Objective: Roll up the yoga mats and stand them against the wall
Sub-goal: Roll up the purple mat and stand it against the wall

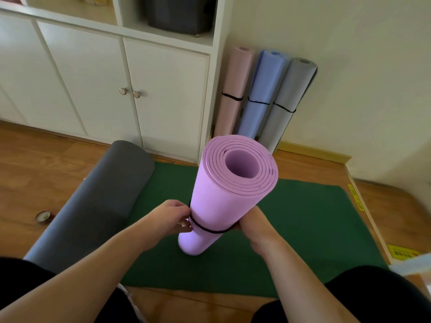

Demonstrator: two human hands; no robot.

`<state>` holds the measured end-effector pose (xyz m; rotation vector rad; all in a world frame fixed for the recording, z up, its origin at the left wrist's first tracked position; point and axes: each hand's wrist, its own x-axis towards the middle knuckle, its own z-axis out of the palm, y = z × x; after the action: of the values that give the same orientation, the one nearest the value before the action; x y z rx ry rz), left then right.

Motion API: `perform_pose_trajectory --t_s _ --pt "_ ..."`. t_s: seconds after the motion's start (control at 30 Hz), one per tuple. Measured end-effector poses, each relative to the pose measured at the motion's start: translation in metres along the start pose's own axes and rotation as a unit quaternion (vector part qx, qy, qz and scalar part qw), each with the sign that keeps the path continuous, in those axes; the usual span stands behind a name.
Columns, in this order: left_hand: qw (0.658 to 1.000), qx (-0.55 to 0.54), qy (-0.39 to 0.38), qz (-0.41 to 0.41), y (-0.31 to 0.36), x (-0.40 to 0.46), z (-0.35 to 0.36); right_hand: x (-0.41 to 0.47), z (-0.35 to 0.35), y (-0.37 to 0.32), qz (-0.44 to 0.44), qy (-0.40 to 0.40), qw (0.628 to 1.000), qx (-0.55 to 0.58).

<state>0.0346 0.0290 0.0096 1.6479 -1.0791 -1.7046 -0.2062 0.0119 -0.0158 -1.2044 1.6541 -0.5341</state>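
A: Standing on end on the green mat (303,229), the purple mat (224,201) is fully rolled, tight coils showing at its top. A black band (207,228) circles it low down. Left hand (172,216) pinches the band at the roll's left side; right hand (253,223) is clasped around the roll on the other side, at the band.

B: Banded for good, or mid-fit?

A: Cannot tell. It sits on a slant, so I judge it is being settled. This roll is not yet at the wall.

B: What counts as done?

A: Three rolls stand against the wall (349,66) beside the white cabinet (140,89): pink mat (235,89), blue mat (261,94), grey mat (284,101), each with its own black band.

B: And what is left?

A: Purple roll to carry over and stand with them. Dark grey mat (98,201) lies rolled on the floor (35,171) to the left, touching the green one; no band visible on it. Green mat lies flat, unrolled. By my reckoning, three of six finished, one nearly so.

B: Anything else?

A: Small round tin-like object (43,217) on the floor, left; too small to identify.
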Motion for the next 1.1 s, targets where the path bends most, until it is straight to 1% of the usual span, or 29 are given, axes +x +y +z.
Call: perform_pose_trajectory --t_s 0.13,0.23,0.33,0.4,0.47,0.57,0.63,0.7,0.8,0.9,1.0,1.1 --pt "0.999 0.050 -0.004 0.020 0.000 0.004 0.003 -0.005 0.000 0.001 0.022 0.016 1.000 -0.010" --pt "0.995 0.093 0.008 0.027 -0.003 0.010 0.008 -0.009 -0.003 0.000 0.045 0.037 0.998 -0.007" --pt "0.993 0.111 0.035 0.028 -0.007 0.016 0.010 -0.005 -0.007 0.000 0.037 0.006 0.998 0.056" --pt "0.995 0.094 0.029 0.018 -0.010 0.020 0.008 -0.003 -0.008 0.001 0.047 -0.016 0.993 0.104" --pt "0.999 0.045 0.011 0.003 -0.012 0.022 0.005 -0.004 -0.008 0.004 0.055 -0.029 0.989 0.134" --pt "1.000 -0.016 -0.014 -0.002 -0.013 0.023 0.005 -0.005 -0.007 0.005 0.051 -0.020 0.991 0.125" --pt "0.999 -0.020 -0.024 0.002 -0.012 0.023 0.007 -0.004 -0.007 0.006 0.052 -0.007 0.991 0.126" --pt "1.000 -0.008 -0.025 0.001 -0.011 0.021 0.009 -0.005 -0.009 0.004 0.055 -0.004 0.987 0.153" --pt "0.999 0.046 0.000 0.010 -0.009 0.020 0.014 -0.007 -0.013 0.004 0.045 -0.001 0.984 0.171" --pt "0.993 0.112 0.039 0.023 -0.012 0.022 0.018 -0.006 -0.010 0.005 0.046 0.022 0.991 0.126" --pt "0.972 0.216 0.081 0.039 -0.011 0.019 0.021 -0.010 -0.006 0.006 0.057 0.060 0.996 0.044" --pt "0.943 0.307 0.110 0.062 -0.009 0.018 0.027 -0.015 -0.005 0.002 0.066 0.072 0.995 -0.014"
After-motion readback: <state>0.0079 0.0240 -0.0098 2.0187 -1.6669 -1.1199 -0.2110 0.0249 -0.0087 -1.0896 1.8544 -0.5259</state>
